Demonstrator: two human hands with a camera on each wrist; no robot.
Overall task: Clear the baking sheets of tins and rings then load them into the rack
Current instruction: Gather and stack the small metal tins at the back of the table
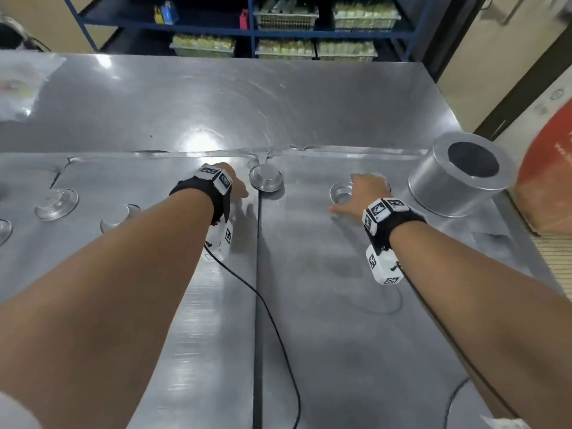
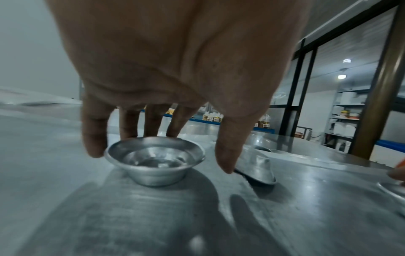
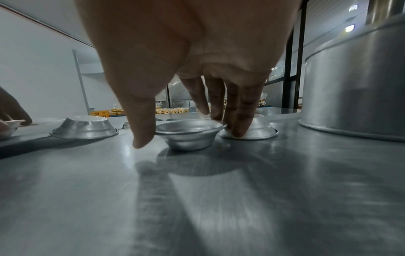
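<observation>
Two baking sheets lie side by side, the left sheet and the right sheet. My left hand hovers over a small upright tin; its fingers touch the far rim, while the thumb stays just clear. My right hand straddles another upright tin, its thumb apart from it. That hand's fingertips rest on an upturned tin behind. A tilted upturned tin sits on the seam between the sheets. A tall round tin stands on the right sheet.
Three more small tins lie on the left sheet. Bare steel table stretches beyond the sheets to blue shelving with trays of packets. A red-orange object sits off the table's right edge. Black wrist cables trail over the sheets.
</observation>
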